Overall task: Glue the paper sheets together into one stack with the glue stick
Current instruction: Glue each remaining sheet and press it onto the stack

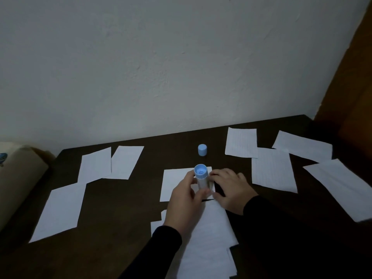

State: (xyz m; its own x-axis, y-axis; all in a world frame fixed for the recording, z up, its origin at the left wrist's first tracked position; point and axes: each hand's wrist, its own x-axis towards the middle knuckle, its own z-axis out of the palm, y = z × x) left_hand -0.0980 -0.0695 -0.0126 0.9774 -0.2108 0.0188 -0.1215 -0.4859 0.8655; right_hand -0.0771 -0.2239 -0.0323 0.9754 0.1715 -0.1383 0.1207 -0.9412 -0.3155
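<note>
My left hand [186,195] has its grip closed around the white cylindrical glue stick with the light blue twist end [202,179]; the stick stands nearly upright, blue end toward me, lower end down on the small white paper sheet [177,183] in the middle of the dark brown wooden tabletop [124,228]. My right hand [231,189] holds nothing: it lies flat, fingers spread, palm down, pressing that sheet's right edge just beside the stick. The glue stick's light blue round cap [202,150] stands by itself nearer the tabletop's far edge, apart from the stick. Between my black sleeves [281,228], toward the near edge, lies a pile of white paper sheets [209,242], overlapping unevenly. More loose sheets are scattered about: three plain white ones [94,166] toward the left edge, two of them overlapping, and four lined ones [271,170] toward the right edge and far right corner, some overlapping. A pale plastered wall [161,67] rises behind the far edge.
</note>
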